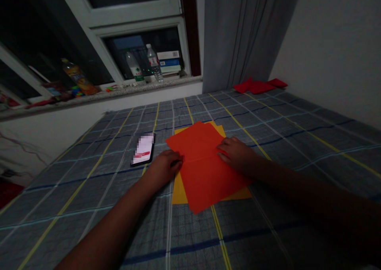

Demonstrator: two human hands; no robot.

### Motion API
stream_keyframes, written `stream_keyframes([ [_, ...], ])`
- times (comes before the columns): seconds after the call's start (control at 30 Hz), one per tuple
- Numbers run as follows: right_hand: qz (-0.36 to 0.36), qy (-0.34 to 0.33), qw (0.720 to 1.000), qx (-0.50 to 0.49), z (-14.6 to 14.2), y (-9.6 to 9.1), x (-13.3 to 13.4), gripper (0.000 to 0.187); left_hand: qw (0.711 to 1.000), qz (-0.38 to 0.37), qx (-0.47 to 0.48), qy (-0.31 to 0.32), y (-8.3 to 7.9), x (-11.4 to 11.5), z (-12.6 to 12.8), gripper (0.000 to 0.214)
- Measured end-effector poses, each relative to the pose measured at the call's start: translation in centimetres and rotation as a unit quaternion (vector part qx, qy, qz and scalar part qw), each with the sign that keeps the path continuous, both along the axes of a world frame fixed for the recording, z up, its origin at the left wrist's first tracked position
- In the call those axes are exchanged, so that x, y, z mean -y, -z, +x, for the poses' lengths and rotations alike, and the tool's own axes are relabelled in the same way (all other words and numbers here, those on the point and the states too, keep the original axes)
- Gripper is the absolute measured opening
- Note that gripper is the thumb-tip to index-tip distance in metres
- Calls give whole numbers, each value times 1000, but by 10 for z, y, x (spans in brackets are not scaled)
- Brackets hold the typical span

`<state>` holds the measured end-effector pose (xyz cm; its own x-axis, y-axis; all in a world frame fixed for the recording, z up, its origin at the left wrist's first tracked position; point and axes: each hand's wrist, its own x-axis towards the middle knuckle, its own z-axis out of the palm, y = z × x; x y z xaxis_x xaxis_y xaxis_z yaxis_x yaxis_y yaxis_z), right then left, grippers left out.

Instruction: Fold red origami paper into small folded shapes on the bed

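Hands (166, 167) (235, 153) on paper (205, 171), plaid bedsheet (190, 230), windowsill (127, 90)

Left hand (166, 167) rests at the left edge of a stack of thin red-orange paper sheets (206, 171), fingers curled against it; any grip cannot be confirmed. Right hand (236, 153) lies on the stack's right side, fingers extended on the paper. A yellow paper sheet (178, 190) lies beneath, protruding at the edges. A black smartphone (143, 148) with its screen lit lies just beside the left hand. All rest on a grey plaid bedspread (89, 194). Red fabric pieces (257, 86) lie at the far corner, below a grey curtain (238, 32). The stone windowsill (98, 95) holds clear plastic bottles (153, 63) and stacked books (169, 62).
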<state>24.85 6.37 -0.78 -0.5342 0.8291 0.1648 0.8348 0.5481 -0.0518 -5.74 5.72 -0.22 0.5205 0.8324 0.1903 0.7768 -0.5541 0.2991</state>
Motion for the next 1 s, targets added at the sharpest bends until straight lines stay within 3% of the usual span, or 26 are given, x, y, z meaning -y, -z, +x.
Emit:
stream_keyframes([
  [0.2, -18, 59, 998, -25, 4, 1, -5, 39, 995, 34, -71, 66, -4, 3, 7, 24],
  [0.5, -107, 138, 975, -133, 9, 6, -17, 38, 991, 26, -109, 78, 3, 4, 13, 29],
  [0.83, -91, 80, 972, -200, 12, 7, -17, 17, 990, 22, -105, 88, 3, 5, 12, 28],
  [1.0, -110, 136, 944, -280, 9, 10, -19, 24, 990, 27, -112, 86, 2, 5, 12, 29],
])
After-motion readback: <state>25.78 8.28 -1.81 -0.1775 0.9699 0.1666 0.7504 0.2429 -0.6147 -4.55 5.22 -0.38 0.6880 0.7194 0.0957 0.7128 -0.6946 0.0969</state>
